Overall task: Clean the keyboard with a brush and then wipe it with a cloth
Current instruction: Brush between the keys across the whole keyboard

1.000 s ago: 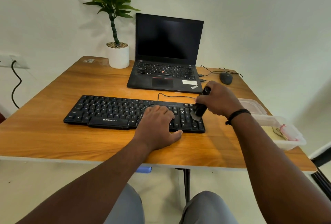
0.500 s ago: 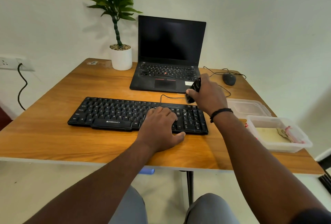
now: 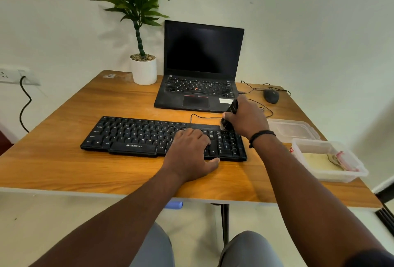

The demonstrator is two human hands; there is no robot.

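Lying flat near the front edge of the brown wooden table [image 3: 64, 166], the black plastic keyboard [image 3: 136, 136] is held down by the left hand [image 3: 189, 155], whose relaxed fingers rest on the keys. The right hand [image 3: 247, 118] grips a small black brush [image 3: 229, 115], with the bristles touching the far right corner of the keyboard. Near the right edge of the table stands a clear plastic box [image 3: 341, 173] with a pale folded cloth [image 3: 317, 161] inside.
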